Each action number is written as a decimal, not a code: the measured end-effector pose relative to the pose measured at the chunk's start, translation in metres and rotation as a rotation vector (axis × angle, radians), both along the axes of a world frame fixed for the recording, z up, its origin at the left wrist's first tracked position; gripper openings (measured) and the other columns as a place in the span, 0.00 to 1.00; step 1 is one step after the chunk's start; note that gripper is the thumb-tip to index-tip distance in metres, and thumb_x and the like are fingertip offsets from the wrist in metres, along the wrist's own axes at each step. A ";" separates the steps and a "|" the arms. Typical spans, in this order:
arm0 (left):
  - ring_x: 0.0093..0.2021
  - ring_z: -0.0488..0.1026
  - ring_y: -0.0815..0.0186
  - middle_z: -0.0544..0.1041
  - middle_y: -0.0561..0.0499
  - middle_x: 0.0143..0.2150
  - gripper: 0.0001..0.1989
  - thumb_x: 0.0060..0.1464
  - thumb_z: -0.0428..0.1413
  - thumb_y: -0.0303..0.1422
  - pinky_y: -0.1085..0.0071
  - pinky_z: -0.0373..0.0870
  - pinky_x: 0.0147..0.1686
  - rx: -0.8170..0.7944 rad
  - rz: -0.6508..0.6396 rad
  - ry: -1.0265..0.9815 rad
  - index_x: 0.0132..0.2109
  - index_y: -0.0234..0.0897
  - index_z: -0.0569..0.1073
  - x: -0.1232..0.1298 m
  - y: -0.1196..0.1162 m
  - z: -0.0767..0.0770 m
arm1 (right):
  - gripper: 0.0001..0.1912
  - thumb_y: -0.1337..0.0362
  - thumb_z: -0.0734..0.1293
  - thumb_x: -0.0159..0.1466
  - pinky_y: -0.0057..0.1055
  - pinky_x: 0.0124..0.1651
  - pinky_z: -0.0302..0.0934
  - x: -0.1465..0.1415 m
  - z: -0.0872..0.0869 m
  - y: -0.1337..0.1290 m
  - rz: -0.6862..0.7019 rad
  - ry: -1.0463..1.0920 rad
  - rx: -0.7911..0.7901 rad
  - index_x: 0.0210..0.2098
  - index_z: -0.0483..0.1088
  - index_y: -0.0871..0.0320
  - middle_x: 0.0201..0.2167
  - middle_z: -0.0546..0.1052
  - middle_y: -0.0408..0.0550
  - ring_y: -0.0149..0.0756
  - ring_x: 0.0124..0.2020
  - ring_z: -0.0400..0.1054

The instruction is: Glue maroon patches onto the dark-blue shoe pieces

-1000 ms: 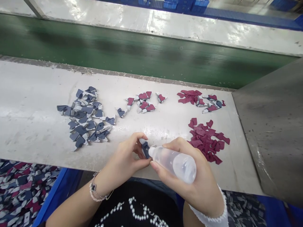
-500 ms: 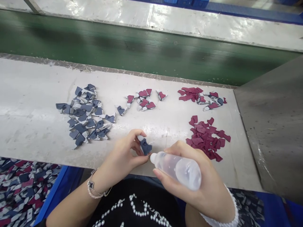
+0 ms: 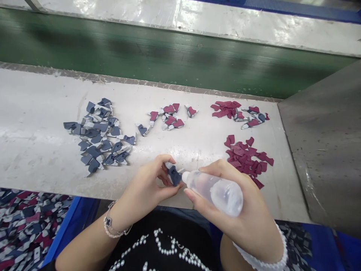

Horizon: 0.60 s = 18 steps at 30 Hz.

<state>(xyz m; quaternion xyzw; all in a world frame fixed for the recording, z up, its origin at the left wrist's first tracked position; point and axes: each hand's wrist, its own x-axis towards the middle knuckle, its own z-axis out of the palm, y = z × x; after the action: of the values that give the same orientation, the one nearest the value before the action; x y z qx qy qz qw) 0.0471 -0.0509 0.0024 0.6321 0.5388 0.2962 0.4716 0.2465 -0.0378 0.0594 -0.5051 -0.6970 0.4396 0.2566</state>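
Observation:
A small dark-blue and grey plastic part is pinched between the thumb and fingers of my left hand, above the front of the bench. Wrapped around a translucent squeeze bottle is my right hand; clear liquid shows inside. The bottle lies nearly level, its white nozzle pointing left at the right edge of the part. Whether the tip touches the part I cannot tell. To the left spreads a heap of blue and grey parts. Loose maroon pieces lie on the right.
Grey parts with maroon pieces sit mid-bench, and another maroon pile lies at the back right. A metal panel bounds the right side. Behind the bench runs a green belt. A blue bin full of parts stands lower left.
The bottle in my right hand has moved slightly up and right, its nozzle now nearer the upper edge of the part. My left hand has tilted the part a little.

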 end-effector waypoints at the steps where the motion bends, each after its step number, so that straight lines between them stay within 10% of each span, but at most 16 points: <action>1: 0.28 0.75 0.73 0.71 0.61 0.30 0.21 0.52 0.64 0.28 0.79 0.72 0.31 0.001 -0.006 -0.001 0.49 0.46 0.64 0.000 0.000 0.000 | 0.10 0.59 0.70 0.63 0.26 0.24 0.60 0.000 0.000 0.000 0.004 -0.004 0.002 0.33 0.66 0.56 0.26 0.73 0.39 0.30 0.25 0.68; 18: 0.27 0.74 0.74 0.71 0.61 0.29 0.22 0.51 0.65 0.27 0.80 0.73 0.29 0.023 0.018 -0.022 0.49 0.45 0.65 0.000 0.000 0.001 | 0.11 0.60 0.70 0.63 0.25 0.23 0.61 0.006 0.001 -0.001 -0.010 0.030 0.015 0.32 0.64 0.55 0.24 0.71 0.37 0.29 0.23 0.67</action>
<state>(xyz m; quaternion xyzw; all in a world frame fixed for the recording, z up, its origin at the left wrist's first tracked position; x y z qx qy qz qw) 0.0472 -0.0508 0.0031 0.6292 0.5359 0.3137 0.4674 0.2529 -0.0387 0.0609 -0.5001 -0.6937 0.4407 0.2729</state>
